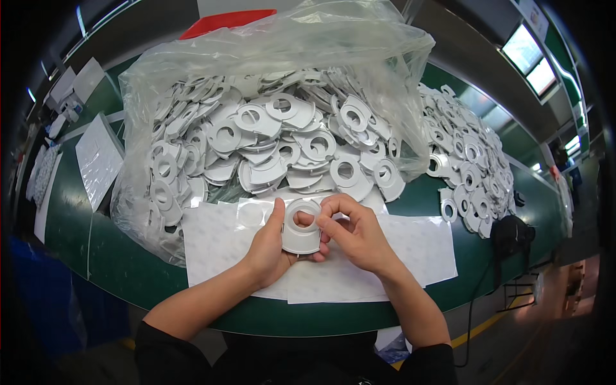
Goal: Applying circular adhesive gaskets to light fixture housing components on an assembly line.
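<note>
Sliding seems to me the biggest danger: in the clear bag (276, 48), the pile (266, 125) of pale parts is heaped loosely, with its front edge right behind the hands, so one pull at a low part could bring others down upon the paper (218, 250). The paper lies in overlapping sheets, and a forearm that drags could shift them. The left hand (265, 251) is gripping the single part (300, 242) by its left edge, thumb in front and fingers behind. The right hand (355, 234) is pinching the ring of the same part at its right side, between thumb and forefinger. This part is held up above the paper, before the body; if both grips loosen together, it could drop, and a hard pinch might bend its thin rim. Whether the rim is flawed, I cannot fairly judge from this view.

Around them, the green table (128, 273) carries everything. Beyond the right hand lies a second heap (471, 151); at far left, a white packet (99, 157). A black object (511, 236) sits at the right edge. For reaching forward, the bag's loose film and the crowded pile stand most in the way.
</note>
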The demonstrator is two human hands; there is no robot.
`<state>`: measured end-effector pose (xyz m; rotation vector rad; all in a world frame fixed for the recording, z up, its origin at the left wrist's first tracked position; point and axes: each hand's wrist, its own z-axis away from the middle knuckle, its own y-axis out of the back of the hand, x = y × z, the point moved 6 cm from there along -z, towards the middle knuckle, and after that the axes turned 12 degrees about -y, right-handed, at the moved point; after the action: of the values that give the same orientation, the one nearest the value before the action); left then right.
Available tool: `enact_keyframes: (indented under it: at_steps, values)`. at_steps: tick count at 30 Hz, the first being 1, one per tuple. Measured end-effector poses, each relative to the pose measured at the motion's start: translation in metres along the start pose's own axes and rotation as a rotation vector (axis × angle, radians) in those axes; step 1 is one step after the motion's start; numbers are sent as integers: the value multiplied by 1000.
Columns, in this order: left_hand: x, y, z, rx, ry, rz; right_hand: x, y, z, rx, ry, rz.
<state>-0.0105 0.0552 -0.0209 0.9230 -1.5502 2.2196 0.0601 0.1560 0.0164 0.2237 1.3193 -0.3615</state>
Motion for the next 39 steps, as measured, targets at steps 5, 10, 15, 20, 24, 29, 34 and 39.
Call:
enact_keyframes:
  at_steps: [5,10,15,20,24,29,34,39]
  values:
    - [-1,0,-1,7,2,0,0,0,0,6,-8,-12]
    - [0,0,-1,1,-1,0,0,0,0,12,-3,-4]
    - [0,0,0,12,7,-9,-2,-1,1,28,13,31]
    - [0,0,0,8,4,-8,-2,-1,1,38,34,44]
    - [-1,1,0,-2,-1,-5,-4,-1,2,64,62,88]
    - [1,-1,-1,-51,-20,36,-10,-2,4,111,124,190]
    - [3,-3,1,-26,-37,-122,-15,1,5,193,203,338]
    - [4,-1,2,-31,-46,-126,-34,-2,13,291,551,662]
